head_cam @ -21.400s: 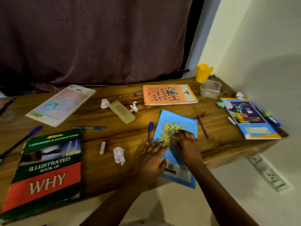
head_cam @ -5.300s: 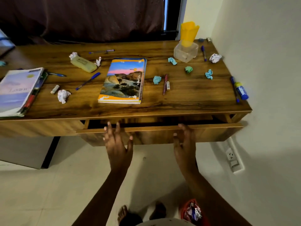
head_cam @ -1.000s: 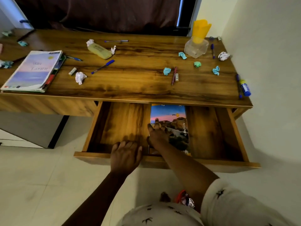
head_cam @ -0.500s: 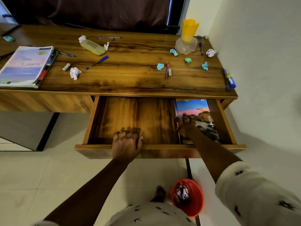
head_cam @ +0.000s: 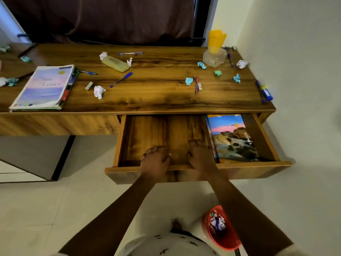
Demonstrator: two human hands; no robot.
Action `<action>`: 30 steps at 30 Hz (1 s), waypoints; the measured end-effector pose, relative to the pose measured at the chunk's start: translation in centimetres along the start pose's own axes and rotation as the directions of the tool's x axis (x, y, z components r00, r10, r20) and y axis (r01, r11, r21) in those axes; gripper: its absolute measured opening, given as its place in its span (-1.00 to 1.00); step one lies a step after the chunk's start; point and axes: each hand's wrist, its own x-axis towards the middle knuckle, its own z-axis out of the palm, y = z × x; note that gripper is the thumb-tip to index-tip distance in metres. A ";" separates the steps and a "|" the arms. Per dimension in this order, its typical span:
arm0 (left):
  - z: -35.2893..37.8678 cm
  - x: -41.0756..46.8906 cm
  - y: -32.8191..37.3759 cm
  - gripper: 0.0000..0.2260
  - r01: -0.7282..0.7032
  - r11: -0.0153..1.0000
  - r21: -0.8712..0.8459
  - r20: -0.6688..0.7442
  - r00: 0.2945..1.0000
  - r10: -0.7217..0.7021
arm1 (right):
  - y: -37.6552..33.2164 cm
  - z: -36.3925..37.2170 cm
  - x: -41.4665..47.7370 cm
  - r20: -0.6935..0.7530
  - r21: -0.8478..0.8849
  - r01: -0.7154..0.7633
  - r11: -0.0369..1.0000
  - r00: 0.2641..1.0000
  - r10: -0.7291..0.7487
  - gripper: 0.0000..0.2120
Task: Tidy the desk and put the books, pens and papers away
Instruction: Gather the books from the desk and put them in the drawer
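- The desk (head_cam: 156, 100) is as cluttered as it was half a second ago; nothing on its top has shifted.
- The drawer (head_cam: 166, 133) under it stands pulled well out, as before, with its wooden floor showing on the left and in the middle.
- The stack of books (head_cam: 44, 87) lies flat at the desk's left end, near the front edge.
- The landscape book (head_cam: 234, 139) lies flat in the right end of the drawer, where I had just slid it, close to the right wall.
- The red bin (head_cam: 227, 242) stands on the floor by my right arm, with crumpled scraps in it.
- My right hand (head_cam: 200, 157) has come off the landscape book and now sits on the drawer's front rim, fingers hooked over it into the drawer, just beside the book's left edge.
- My left hand (head_cam: 155, 161) stays on that same rim, fingers bunched together and curled over it, near my right hand.
- The yellow cup (head_cam: 216, 40) stands inside the clear container (head_cam: 215, 59) at the back right corner.
- The yellow pencil case (head_cam: 115, 64) lies towards the back left of centre.
- A blue pen (head_cam: 121, 79) lies near it; a red pen (head_cam: 196, 85) lies right of centre.
- A white paper ball (head_cam: 99, 91) and a blue paper ball (head_cam: 189, 81) lie well apart on the desk.
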 end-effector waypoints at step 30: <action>-29.1 19.4 -42.3 -0.47 0.562 0.813 -0.153 -0.269 0.768 -0.582 | -50.1 7.5 23.9 0.128 0.616 0.036 0.787 0.981 -0.145 -0.43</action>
